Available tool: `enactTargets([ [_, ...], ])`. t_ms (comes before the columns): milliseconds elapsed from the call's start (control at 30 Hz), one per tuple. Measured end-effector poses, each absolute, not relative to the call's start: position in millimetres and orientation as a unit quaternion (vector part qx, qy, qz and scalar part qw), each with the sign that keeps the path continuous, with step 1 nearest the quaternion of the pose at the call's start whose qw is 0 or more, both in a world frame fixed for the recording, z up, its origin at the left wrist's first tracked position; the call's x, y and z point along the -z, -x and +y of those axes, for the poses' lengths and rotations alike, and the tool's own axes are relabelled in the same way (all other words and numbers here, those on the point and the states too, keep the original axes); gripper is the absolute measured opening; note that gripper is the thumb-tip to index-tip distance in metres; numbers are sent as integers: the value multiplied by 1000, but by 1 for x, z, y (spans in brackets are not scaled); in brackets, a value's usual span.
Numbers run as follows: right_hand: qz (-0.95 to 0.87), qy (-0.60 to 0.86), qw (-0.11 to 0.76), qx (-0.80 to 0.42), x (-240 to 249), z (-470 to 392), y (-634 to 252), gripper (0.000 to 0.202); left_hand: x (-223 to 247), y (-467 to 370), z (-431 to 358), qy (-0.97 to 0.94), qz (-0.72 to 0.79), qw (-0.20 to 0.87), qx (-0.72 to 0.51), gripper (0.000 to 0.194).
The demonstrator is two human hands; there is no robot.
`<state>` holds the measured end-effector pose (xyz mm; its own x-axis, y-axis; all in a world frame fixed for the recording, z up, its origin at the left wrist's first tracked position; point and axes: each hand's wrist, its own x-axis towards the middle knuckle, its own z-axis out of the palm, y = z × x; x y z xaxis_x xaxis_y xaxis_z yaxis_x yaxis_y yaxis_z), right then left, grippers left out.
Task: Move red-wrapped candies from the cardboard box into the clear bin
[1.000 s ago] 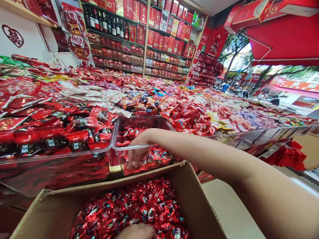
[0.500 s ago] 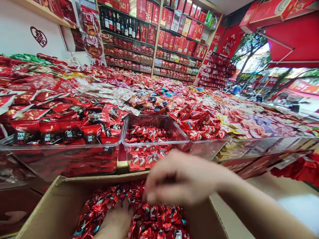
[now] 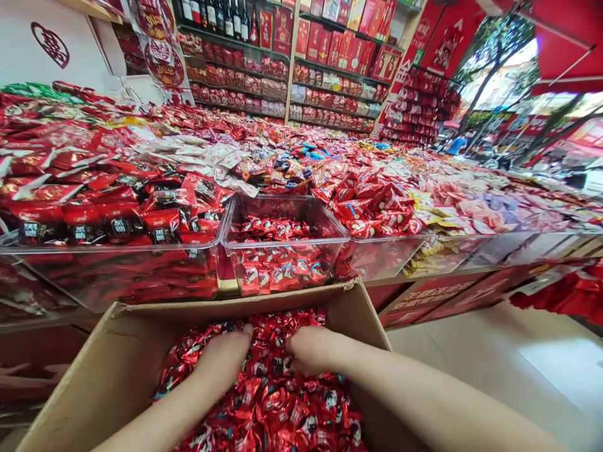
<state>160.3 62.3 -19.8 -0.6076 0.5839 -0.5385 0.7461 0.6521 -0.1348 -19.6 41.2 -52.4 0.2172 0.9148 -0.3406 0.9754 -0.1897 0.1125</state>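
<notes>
Red foil-wrapped candies [image 3: 282, 402] fill a cardboard box [image 3: 85, 383] in front of me. Both my hands reach into the box, among the candies. My left hand [image 3: 226, 355] is pushed down into the pile with its thumb up; its other fingers are buried. To its right, my right hand [image 3: 311, 348] is curled downward, knuckles up, with the fingertips sunk among the candies. What it holds, if anything, is hidden. Just beyond the box stands a clear plastic bin [image 3: 287, 245], partly filled with similar small red candies.
To the left, a clear bin holds larger red-and-black packets [image 3: 120, 220]. Red packets [image 3: 377, 201] are heaped to the right. Shelves [image 3: 235, 69] with bottles and boxes stand behind the display. Tiled floor [image 3: 466, 351] shows at the right.
My right hand has come down from above the box's far edge into the candies. The left hand has shifted slightly up and forward in the pile. The view has tilted downward.
</notes>
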Motion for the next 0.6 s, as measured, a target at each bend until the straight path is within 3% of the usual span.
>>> enactTargets([
  [200, 869, -409, 203, 193, 21, 63, -166, 21, 54, 29, 52, -751, 622, 221, 23, 16],
  [367, 874, -406, 144, 224, 18, 63, -169, 26, 37, 24, 56, -712, 594, 362, -94, 9],
  [500, 834, -387, -3, 392, 21, 63, -170, 41, 17, 12, 51, -624, 569, 498, -196, 7],
  [600, 737, -370, -80, 560, 24, 62, -169, 39, 10, 8, 45, -557, 559, 560, -252, 13],
])
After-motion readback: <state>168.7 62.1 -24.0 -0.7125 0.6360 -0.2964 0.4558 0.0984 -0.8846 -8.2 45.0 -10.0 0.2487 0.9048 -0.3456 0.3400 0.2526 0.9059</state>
